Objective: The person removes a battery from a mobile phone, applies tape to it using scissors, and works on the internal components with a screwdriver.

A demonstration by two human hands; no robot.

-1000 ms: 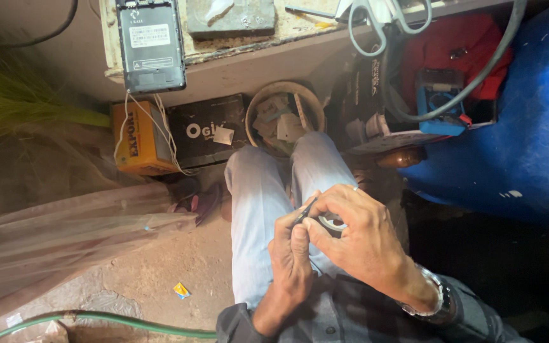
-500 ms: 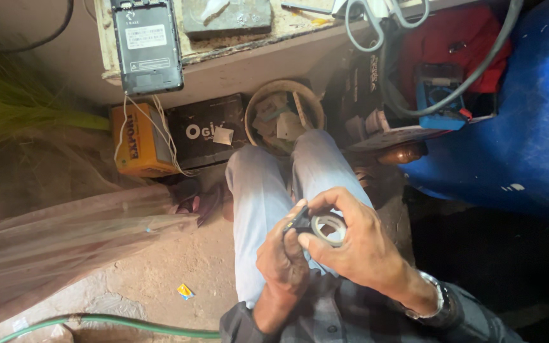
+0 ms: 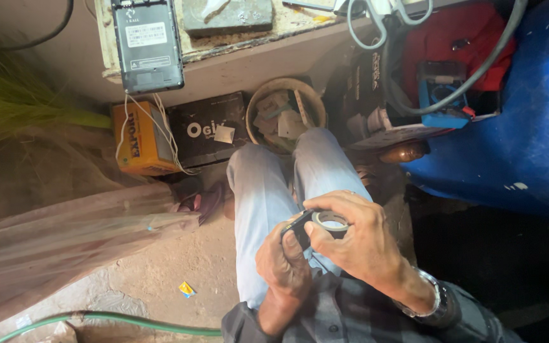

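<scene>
I sit with my knees in light jeans (image 3: 262,190) below me. My right hand (image 3: 357,244) grips a small roll of black tape (image 3: 330,221) over my lap. My left hand (image 3: 282,263) is closed just beside it, pinching the black strip that comes off the roll at its left side. What lies under the strip inside my left fist is hidden. A watch (image 3: 432,298) sits on my right wrist.
A round bucket of scraps (image 3: 285,114) stands past my knees beside a black box (image 3: 206,130) and an orange box (image 3: 140,140). A dark device (image 3: 147,44) lies on the shelf above. Blue drum (image 3: 522,127) at right, plastic sheet (image 3: 58,241) and green hose (image 3: 115,317) at left.
The tape roll has come out into view in my right hand, turned face up. Both hands have shifted slightly lower over my lap, still close together.
</scene>
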